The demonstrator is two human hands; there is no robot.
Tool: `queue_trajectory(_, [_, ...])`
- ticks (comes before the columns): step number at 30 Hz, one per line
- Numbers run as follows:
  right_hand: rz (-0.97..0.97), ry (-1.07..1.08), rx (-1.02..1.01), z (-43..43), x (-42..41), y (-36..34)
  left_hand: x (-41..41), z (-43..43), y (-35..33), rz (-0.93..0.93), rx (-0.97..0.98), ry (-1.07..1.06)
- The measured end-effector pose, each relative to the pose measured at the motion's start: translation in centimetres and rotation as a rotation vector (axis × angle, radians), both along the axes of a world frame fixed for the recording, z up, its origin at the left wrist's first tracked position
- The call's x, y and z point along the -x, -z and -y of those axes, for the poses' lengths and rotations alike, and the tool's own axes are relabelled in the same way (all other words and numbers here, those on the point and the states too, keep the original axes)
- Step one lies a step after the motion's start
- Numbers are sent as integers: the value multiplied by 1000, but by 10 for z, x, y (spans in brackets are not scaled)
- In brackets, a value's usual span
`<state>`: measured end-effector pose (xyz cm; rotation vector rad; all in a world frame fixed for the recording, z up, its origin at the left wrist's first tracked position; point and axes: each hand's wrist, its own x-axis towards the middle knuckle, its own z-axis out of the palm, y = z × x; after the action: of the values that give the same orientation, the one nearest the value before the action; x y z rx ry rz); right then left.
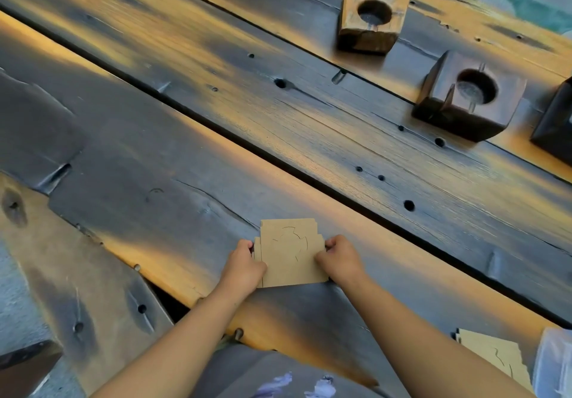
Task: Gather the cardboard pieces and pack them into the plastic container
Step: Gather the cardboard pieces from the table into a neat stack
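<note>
A small stack of flat brown cardboard pieces (289, 253) lies on the dark wooden plank table (185, 156), its edges slightly staggered. My left hand (243, 266) grips the stack's left side. My right hand (339, 258) pinches its right edge. Another stack of cardboard pieces (495, 356) sits at the lower right, near the table's edge. Right beside it, a bit of clear plastic (555, 363) shows at the frame's edge; whether it is the container cannot be told.
Two wooden blocks with round holes stand at the far right, one light (371, 16) and one dark (470, 97), with a third dark block (557, 122) cut off by the frame. Gaps run between the planks. The table's near edge is irregular, with floor (18, 298) at the lower left.
</note>
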<state>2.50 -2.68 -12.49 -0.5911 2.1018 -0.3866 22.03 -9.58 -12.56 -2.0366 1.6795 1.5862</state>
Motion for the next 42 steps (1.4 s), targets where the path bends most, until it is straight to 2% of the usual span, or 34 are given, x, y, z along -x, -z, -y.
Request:
queue_trajectory(10, [92,44,-88,-38,6,-9,8,-18,-9,-68,-107,-50])
queue_trajectory(16, [79,292,-8,-114,28,-15,46,-62,-16,-125,-124,56])
queue_trajectory(27, [32,581,76,-255,81,-29,128,-171,-18,-157,-173,255])
queue_trajectory(35, [-5,713,203,-335,116,-36,184,-245,-17,-171,-137,353])
queue_trajectory(42, [-16,683,274,-377,124,-35,217,-291,-10,-170,-59,388])
